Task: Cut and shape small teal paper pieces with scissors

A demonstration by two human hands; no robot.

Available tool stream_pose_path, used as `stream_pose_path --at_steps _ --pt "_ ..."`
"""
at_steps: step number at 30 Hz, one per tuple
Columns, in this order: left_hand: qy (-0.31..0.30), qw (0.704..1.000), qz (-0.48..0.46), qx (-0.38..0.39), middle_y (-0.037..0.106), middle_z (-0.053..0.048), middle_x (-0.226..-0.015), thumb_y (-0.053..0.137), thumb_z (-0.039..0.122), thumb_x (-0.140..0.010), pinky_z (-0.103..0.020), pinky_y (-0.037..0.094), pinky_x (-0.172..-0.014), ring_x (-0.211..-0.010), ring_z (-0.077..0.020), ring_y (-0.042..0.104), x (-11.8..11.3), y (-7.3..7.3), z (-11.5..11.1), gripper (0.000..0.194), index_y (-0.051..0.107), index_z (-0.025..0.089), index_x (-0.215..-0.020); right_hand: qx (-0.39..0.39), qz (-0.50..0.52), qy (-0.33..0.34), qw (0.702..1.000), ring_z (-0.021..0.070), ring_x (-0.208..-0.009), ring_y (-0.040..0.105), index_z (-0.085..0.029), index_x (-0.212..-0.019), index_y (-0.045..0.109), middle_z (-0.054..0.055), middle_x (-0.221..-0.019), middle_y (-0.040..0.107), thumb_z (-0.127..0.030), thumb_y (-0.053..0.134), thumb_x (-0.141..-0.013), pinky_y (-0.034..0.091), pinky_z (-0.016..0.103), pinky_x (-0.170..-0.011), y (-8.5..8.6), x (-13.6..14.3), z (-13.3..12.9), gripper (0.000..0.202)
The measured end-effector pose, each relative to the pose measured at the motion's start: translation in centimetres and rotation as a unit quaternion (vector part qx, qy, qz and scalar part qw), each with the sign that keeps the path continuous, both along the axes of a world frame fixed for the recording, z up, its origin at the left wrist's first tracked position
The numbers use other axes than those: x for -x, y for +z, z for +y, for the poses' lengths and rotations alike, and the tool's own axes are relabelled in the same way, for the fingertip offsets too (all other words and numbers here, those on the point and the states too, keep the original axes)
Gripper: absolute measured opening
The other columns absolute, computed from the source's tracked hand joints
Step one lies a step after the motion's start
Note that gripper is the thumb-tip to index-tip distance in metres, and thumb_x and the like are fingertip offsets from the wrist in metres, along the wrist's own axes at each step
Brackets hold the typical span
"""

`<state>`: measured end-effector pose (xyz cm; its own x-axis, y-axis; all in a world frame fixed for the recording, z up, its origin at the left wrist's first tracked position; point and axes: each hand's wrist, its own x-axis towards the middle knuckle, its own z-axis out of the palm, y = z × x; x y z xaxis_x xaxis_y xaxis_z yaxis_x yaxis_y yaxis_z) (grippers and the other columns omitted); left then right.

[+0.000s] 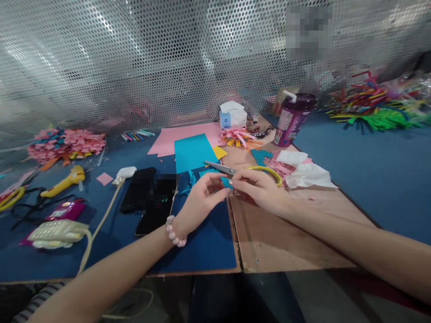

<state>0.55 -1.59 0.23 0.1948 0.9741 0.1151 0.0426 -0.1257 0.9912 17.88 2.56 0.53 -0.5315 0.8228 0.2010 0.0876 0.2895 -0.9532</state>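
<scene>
My left hand (202, 197), with a pink bead bracelet at the wrist, pinches a small piece of blue paper (226, 182) between thumb and fingers. My right hand (259, 190) meets it from the other side, its fingertips at the same piece. Yellow-handled scissors (218, 167) lie in the right hand, blades pointing left, and the fingers partly hide the handle. Beyond the hands is a blue paper sheet (193, 151) overlapping a pink paper sheet (164, 140). Small folded blue scraps (191, 181) lie just behind my left hand.
Two dark phones (138, 190) and a yellow glue gun (65, 181) lie left, near a power strip (59, 231) with a cord. A purple cup (291, 121) with a straw, crumpled tissues (310, 175) and a tissue box (232, 117) stand right and behind. Perforated metal backs the table.
</scene>
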Motion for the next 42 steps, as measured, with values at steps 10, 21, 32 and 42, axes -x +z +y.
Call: stream_pose_path --at_steps 10,21,32,42 --pt "0.026 0.999 0.013 -0.014 0.060 -0.001 -0.086 0.062 0.026 -0.081 -0.027 0.048 -0.076 -0.079 -0.0123 0.057 0.1 -0.2 0.1 0.013 0.056 0.018 -0.089 -0.031 -0.009 0.005 0.999 0.0082 -0.057 0.049 -0.016 -0.075 0.055 -0.002 -0.068 0.053 -0.034 0.052 -0.088 0.039 0.022 -0.053 -0.1 0.1 0.1 0.022" --pt "0.068 0.996 0.042 -0.032 0.063 -0.002 -0.088 0.060 0.028 -0.082 -0.029 0.049 -0.077 -0.075 -0.0126 0.059 0.1 0.2 0.0 0.013 0.059 0.017 -0.090 -0.145 -0.067 -0.046 0.986 0.0141 -0.074 0.056 -0.017 -0.093 0.060 0.003 -0.083 0.063 -0.029 0.054 -0.086 0.045 0.027 -0.064 -0.6 0.2 0.0 0.015" --pt "0.080 0.994 0.061 -0.041 0.063 -0.003 -0.089 0.060 0.026 -0.081 -0.030 0.049 -0.076 -0.076 -0.0132 0.059 0.1 0.2 -0.1 0.012 0.060 0.017 -0.090 -0.306 -0.062 -0.080 0.947 0.0151 -0.087 0.058 -0.018 -0.098 0.060 0.005 -0.096 0.063 -0.019 0.056 -0.085 0.048 0.029 -0.073 -0.7 0.2 0.1 0.014" --pt "0.084 0.991 0.083 -0.061 0.064 -0.004 -0.089 0.059 0.025 -0.081 -0.030 0.049 -0.077 -0.078 -0.0142 0.060 0.1 0.5 -0.2 0.009 0.059 0.018 -0.087 -0.261 -0.054 -0.060 0.962 0.0161 -0.088 0.059 -0.021 -0.095 0.063 0.004 -0.095 0.065 -0.029 0.057 -0.087 0.047 0.032 -0.079 -0.6 0.0 0.4 0.012"
